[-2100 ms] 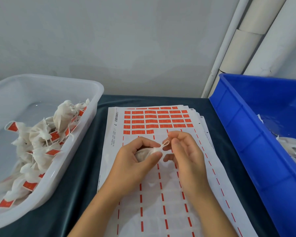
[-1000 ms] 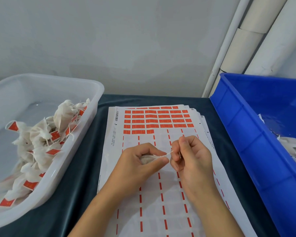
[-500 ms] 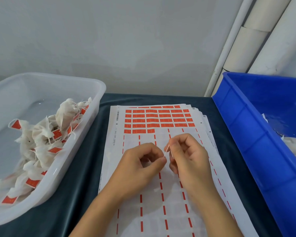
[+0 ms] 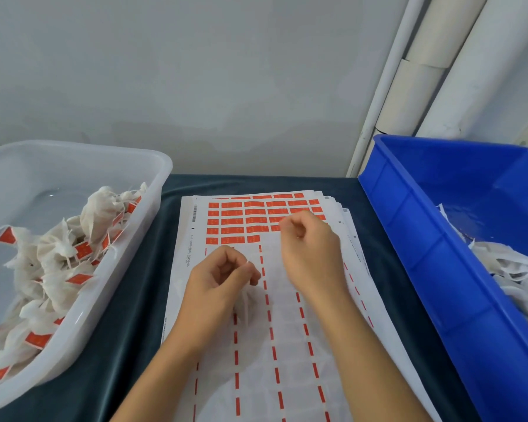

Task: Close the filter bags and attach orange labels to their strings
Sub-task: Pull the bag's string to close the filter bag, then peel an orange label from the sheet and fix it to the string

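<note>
The left hand (image 4: 218, 280) pinches a string end, a blurred white filter bag (image 4: 245, 303) hanging below it over the label sheet (image 4: 287, 345). The right hand (image 4: 310, 248), fingers curled over the orange labels (image 4: 241, 222), hides whatever it may hold.

You worked over white sheets (image 4: 287, 345) patterned with orange labels (image 4: 253, 220) and dashed orange lines, on dark teal cloth (image 4: 128, 300), between a translucent white tub (image 4: 73, 324) and a blue bin (image 4: 439, 284).

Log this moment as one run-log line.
left hand: holds bag | right hand: over labels | label: not yet attached
</note>
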Demonstrator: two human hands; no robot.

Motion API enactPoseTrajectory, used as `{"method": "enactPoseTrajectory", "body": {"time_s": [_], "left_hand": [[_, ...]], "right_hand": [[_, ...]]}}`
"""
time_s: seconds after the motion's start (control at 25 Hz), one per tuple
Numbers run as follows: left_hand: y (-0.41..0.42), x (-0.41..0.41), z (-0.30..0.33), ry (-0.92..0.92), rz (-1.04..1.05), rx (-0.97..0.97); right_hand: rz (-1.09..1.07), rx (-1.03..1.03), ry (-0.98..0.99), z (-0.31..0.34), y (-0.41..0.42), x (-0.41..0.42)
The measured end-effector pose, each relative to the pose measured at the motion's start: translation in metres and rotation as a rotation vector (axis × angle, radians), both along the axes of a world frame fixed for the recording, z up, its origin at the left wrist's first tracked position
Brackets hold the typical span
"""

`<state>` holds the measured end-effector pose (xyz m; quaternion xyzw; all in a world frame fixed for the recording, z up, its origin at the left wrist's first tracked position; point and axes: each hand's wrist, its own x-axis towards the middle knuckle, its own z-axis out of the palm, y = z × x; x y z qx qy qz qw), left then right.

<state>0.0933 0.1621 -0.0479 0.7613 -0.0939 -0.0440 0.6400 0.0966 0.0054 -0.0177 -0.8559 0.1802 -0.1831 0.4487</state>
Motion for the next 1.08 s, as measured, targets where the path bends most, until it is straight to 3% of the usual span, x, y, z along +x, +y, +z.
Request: {"method": "enactPoseTrajectory", "body": {"time_s": [0.16,0.28,0.4,0.64,1.08], "left_hand": [[-0.004,-0.006,0.000,0.141,0.036,-0.150],[-0.007,-0.009,-0.001,0.293,0.089,-0.338],[-0.009,-0.009,-0.001,0.269,0.209,-0.387],[-0.009,-0.006,-0.009,0.187,0.400,-0.337],[-0.014,-0.006,-0.010,0.185,0.404,-0.328]], "right_hand": [[0.007,-0.528,0.240,-0.003,0.023,0.034],[0.037,-0.657,0.379,-0.008,0.038,0.051],[0.017,-0.727,0.434,-0.014,0.045,0.059],[-0.038,-0.666,0.346,-0.034,0.052,0.046],[-0.127,-0.541,0.231,-0.045,0.051,0.036]]}}
